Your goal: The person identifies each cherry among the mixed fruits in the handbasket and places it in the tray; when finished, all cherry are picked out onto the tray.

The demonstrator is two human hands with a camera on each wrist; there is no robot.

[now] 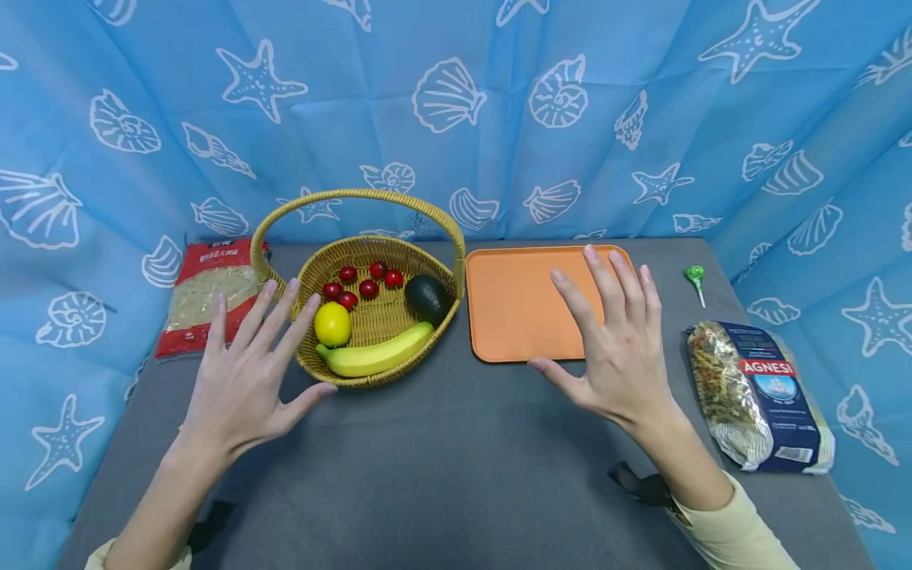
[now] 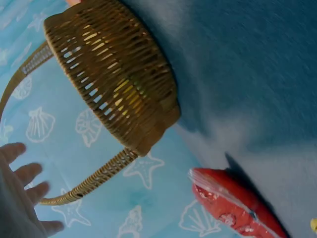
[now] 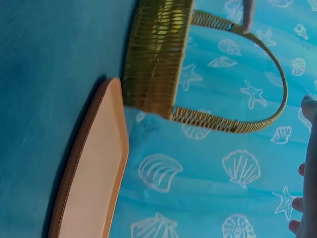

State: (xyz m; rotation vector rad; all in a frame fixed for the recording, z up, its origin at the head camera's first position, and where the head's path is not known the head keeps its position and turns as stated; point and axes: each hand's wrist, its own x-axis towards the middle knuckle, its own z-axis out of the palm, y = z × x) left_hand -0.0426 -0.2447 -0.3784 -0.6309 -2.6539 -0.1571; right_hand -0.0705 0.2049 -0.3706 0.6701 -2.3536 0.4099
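Both the left hand [image 1: 242, 380] and right hand [image 1: 613, 348] hover palm-down, fingers spread and straight.

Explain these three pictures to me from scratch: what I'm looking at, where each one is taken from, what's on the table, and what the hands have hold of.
There is no machine here, only a person with two bare hands and three cameras. The wide picture comes from a camera on the head, looking down at a grey table. The other two come from cameras on each wrist, so they look tilted and very close.

On the table a wicker basket holds a banana, a lemon, an avocado and small red fruits. Beside it lies an orange tray. A red packet lies at the far left; a pasta bag and a green lollipop lie at the right.

The left hand is spread beside the basket, the right hand over the tray's near edge. Both are open and hold nothing.
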